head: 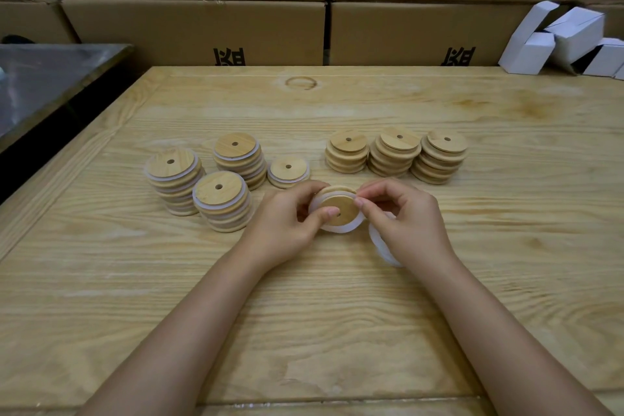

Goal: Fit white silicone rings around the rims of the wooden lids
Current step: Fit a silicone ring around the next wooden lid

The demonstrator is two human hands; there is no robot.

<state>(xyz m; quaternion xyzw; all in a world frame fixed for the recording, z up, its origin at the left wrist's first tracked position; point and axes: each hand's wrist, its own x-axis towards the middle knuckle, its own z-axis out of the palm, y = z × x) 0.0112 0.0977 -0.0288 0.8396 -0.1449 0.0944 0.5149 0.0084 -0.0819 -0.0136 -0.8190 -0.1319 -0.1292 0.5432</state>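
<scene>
From the head view, I see the left hand [287, 219] gripping a wooden lid [344, 209] just above the table [337, 314], thumb pressed on its face beside the centre hole and fingers curled behind the rim. The right hand [405, 223] pinches the white silicone ring [341, 229] at the lid's 2 o'clock edge. The ring shows along the lower and left rim, and I judge it only partly seated.

My worry is the stretch. If the pinch pulls too hard, the seated arc at 6 o'clock could roll off, or the band could twist in its groove. A slipping thumb would let the lid spin.

Spare rings [380, 246] lie under the right palm at 4 o'clock and could get dragged along. Ringed stacks [221, 199] at 9 o'clock and bare stacks [395, 150] at 1 o'clock stand near enough to topple.
</scene>
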